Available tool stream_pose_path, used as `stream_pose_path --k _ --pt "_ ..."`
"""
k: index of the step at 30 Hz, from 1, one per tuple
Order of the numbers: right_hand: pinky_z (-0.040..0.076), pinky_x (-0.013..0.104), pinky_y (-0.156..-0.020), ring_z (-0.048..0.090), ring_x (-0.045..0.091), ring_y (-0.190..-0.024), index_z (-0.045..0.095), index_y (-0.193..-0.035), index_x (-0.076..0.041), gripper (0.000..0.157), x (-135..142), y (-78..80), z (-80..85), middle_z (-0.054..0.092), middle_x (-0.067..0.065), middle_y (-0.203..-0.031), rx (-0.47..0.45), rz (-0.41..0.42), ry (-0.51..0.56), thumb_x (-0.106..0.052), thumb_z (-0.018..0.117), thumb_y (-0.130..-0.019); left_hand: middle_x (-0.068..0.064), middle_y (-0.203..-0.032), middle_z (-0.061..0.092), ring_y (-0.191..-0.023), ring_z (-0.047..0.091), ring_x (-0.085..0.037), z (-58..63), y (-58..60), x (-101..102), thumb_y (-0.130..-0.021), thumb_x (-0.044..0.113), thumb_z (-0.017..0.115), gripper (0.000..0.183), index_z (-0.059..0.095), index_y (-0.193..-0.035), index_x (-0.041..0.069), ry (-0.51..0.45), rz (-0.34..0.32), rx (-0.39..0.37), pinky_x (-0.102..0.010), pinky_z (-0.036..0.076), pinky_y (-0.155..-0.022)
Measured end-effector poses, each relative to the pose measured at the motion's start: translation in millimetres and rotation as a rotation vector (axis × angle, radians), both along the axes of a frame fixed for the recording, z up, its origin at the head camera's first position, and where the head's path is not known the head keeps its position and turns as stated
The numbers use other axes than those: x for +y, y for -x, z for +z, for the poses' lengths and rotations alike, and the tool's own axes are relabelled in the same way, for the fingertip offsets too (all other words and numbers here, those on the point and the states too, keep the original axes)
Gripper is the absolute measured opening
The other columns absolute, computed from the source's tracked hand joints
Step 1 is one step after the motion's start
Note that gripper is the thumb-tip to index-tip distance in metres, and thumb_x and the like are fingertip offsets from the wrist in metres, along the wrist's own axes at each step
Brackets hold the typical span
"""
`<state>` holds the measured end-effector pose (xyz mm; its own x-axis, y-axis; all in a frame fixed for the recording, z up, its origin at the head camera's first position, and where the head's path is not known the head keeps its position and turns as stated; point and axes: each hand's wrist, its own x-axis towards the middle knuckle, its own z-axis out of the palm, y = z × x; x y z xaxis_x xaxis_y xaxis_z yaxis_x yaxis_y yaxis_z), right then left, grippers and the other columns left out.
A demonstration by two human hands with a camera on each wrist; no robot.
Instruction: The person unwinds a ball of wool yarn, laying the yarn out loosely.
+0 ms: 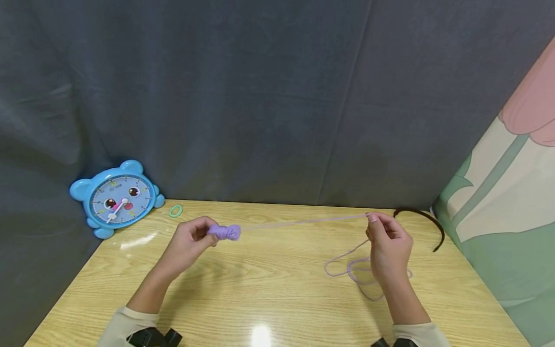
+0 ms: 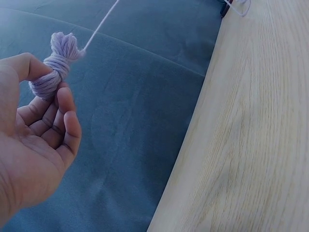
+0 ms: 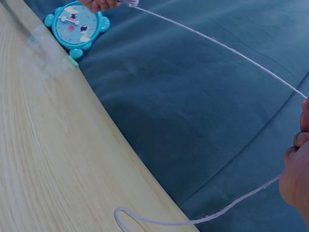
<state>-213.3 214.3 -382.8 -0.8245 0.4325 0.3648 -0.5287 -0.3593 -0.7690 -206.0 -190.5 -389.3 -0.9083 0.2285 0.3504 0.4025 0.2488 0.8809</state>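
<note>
My left hand pinches a small bundle of lilac yarn between thumb and fingers, raised above the table. In the left wrist view the yarn bundle shows wraps around its middle and a looped end sticking out. One strand runs taut from it across to my right hand, which pinches it between thumb and index finger. Below the right hand, loose yarn trails down into loops on the tabletop. The right wrist view catches only part of the right hand at its edge.
A blue bear-shaped clock leans against the dark curtain at the back left. Beside it lies a small green ring. A dark curved band lies at the back right of the wooden table, near a flowered cloth.
</note>
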Motion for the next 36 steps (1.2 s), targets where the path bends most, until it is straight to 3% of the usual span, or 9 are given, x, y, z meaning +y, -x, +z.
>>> stream_pose_path --k 22,29,36 --pt "0.042 0.022 -0.057 0.044 0.013 -0.060 0.072 -0.090 0.010 0.008 19.6 -0.7 9.4 0.059 0.005 -0.066 0.033 -0.040 0.100 0.007 0.066 -0.095 0.006 -0.086 0.065 -0.076 0.062 -0.006 -0.2 0.8 -0.2 -0.094 -0.007 0.060 0.007 0.066 -0.099 -0.008 -0.018 0.030 0.001 -0.024 0.057 -0.070" --pt "0.021 0.030 -0.061 0.036 0.016 -0.059 0.071 -0.089 0.010 0.008 26.5 1.5 10.1 0.050 0.005 -0.062 0.066 -0.051 0.121 0.008 0.065 -0.095 0.008 -0.085 0.065 -0.076 0.062 -0.006 2.4 0.3 -1.3 -0.092 -0.009 0.058 0.011 0.065 -0.100 -0.010 -0.037 0.040 0.005 -0.022 0.056 -0.069" --pt "0.020 0.031 -0.062 0.035 0.018 -0.060 0.069 -0.090 0.014 0.007 32.4 2.0 10.8 0.050 0.007 -0.063 0.097 -0.043 0.155 0.010 0.065 -0.094 0.010 -0.085 0.065 -0.076 0.062 -0.005 4.6 -0.9 -2.8 -0.092 -0.010 0.058 0.010 0.064 -0.100 -0.011 -0.059 0.057 0.009 -0.022 0.056 -0.069"
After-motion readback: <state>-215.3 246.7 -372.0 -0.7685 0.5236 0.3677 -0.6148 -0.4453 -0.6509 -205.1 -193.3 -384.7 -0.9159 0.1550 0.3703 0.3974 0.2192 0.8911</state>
